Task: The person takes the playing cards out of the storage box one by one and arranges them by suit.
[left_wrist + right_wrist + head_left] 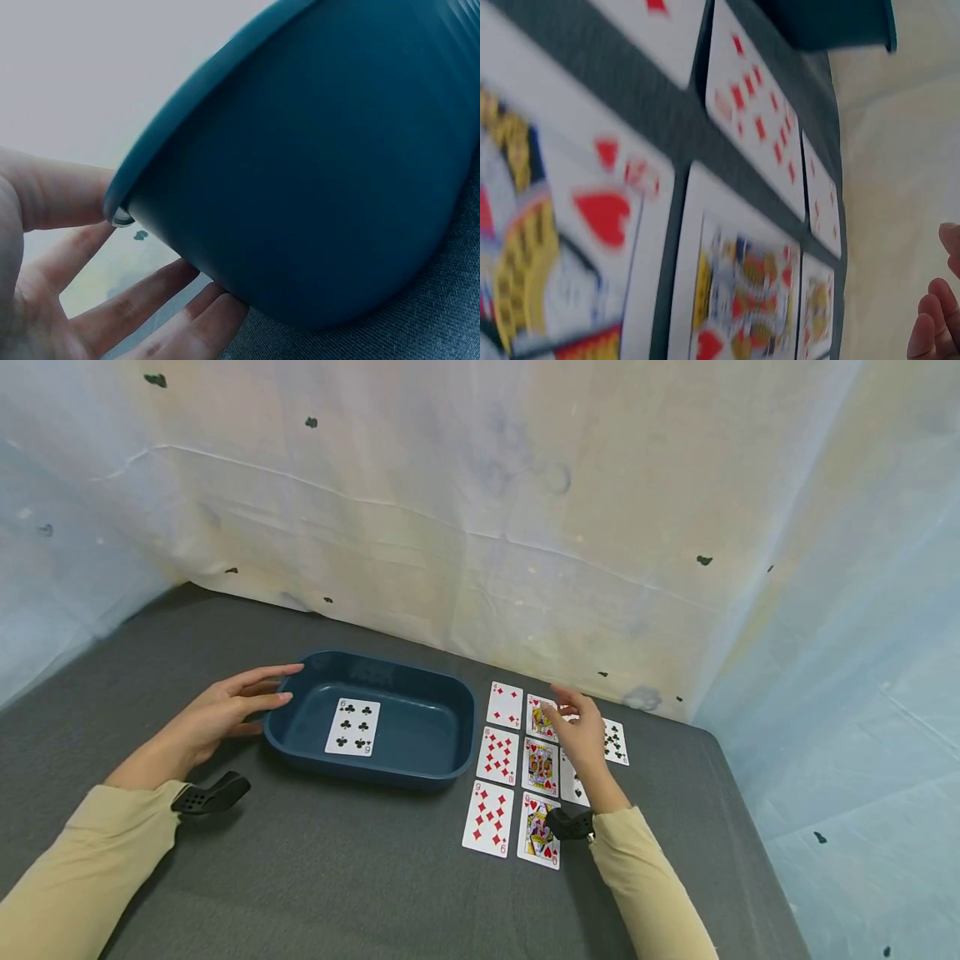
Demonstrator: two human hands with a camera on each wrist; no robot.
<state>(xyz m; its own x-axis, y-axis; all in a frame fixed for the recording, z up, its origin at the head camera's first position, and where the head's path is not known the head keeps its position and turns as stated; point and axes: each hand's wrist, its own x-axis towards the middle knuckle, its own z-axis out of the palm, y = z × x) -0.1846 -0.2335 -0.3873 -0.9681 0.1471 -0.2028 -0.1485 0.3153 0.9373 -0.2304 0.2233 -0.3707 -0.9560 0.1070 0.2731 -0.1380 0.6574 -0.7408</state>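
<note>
My left hand (213, 714) holds the left end of a dark blue tray (408, 779). In the left wrist view its thumb lies at the rim (161, 139), with fingertips against the outer wall. A six of clubs (352, 727) lies face up inside the tray. Over the playing cards to the right, my right hand (583, 735) hovers with loosely bent fingers and no card seen between them. Its fingertips overlap the jack of hearts (537, 720). Below that are the king of hearts (541, 767) and queen of hearts (539, 831). Hand and wrist partly hide a spade card (572, 783).
Left of the hearts runs a diamond column: the four (505, 705), ten (498, 755) and nine (488, 818). A club card (615, 742) lies right of my right hand. The dark grey tabletop (337, 877) ends at a pale hanging sheet (465, 518).
</note>
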